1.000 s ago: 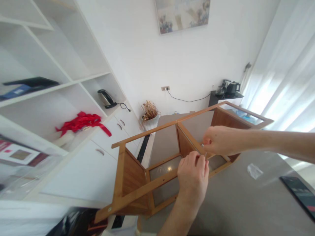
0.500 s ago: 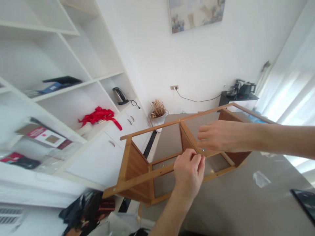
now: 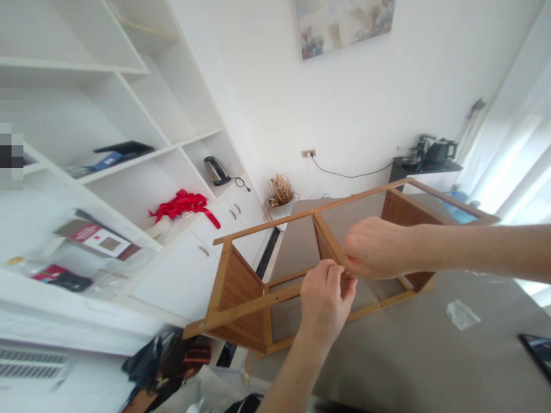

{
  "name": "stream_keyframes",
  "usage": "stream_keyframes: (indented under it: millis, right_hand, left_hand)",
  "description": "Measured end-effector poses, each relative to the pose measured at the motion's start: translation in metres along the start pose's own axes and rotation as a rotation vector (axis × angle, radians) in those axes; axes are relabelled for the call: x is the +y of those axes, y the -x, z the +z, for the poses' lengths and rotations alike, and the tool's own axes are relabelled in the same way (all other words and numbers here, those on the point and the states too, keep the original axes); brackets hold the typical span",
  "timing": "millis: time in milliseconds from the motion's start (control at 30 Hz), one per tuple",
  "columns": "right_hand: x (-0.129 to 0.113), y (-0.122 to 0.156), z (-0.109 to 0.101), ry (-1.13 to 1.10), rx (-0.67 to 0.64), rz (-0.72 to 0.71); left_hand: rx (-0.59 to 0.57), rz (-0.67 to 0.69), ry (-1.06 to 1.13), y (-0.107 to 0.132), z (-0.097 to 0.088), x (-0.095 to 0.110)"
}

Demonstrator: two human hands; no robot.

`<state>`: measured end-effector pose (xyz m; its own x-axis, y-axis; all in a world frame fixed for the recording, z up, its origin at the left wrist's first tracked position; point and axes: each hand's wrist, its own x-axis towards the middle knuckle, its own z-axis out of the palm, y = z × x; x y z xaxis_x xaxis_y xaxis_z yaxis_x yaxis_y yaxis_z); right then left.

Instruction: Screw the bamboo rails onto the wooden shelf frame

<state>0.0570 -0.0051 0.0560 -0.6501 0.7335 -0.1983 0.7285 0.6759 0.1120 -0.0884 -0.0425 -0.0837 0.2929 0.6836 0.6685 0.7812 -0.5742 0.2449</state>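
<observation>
A light-brown wooden shelf frame [image 3: 241, 310] lies across the grey table, its end panels and middle divider [image 3: 328, 242] standing between long rails. My left hand [image 3: 322, 298] is closed around the near rail where the divider meets it, thumb and fingertips bunched at the joint. Right beside it, my right hand [image 3: 376, 249] is curled shut, its fingertips pressed close to the same joint and nearly touching the left fingers. A tiny shiny bit shows between the two hands, too small to name. Whatever sits inside the right fingers is hidden.
The grey table [image 3: 408, 350] carries a crumpled clear plastic bag [image 3: 462, 314] and a dark flat device [image 3: 536, 355] at the right edge. White shelving [image 3: 167, 143] with red ribbon [image 3: 183, 206] and a kettle [image 3: 216, 171] stands left. Dark bags [image 3: 157, 355] lie lower left.
My right hand has turned and curled tighter, coming down against the joint beside the left fingers. My left hand keeps its hold on the rail. The whole view has shifted slightly.
</observation>
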Motion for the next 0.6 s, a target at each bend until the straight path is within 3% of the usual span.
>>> stream_keyframes:
  millis: [100,167,233,333,433,600]
  right_hand:
    - [-0.003,-0.002,0.008,-0.302,-0.097,0.15]
    - [-0.001,-0.003,0.014,-0.526,-0.178,0.186]
    - [0.002,-0.002,0.016,-0.612,-0.211,0.187]
    - [0.004,0.003,0.012,-0.367,-0.137,0.105]
    - [0.009,0.011,0.004,-0.039,0.02,0.013]
    - [0.024,0.012,0.005,0.119,0.209,-0.46]
  left_hand:
    - [-0.016,-0.016,-0.036,0.0,0.0,0.0]
    - [-0.042,-0.006,-0.044,0.0,-0.001,0.001]
    - [-0.067,0.005,-0.051,0.0,-0.002,0.001]
    - [-0.074,0.008,-0.084,-0.001,-0.002,0.001]
    - [-0.08,0.005,-0.106,-0.001,-0.002,0.001]
    - [-0.073,0.004,-0.108,-0.001,-0.001,0.001]
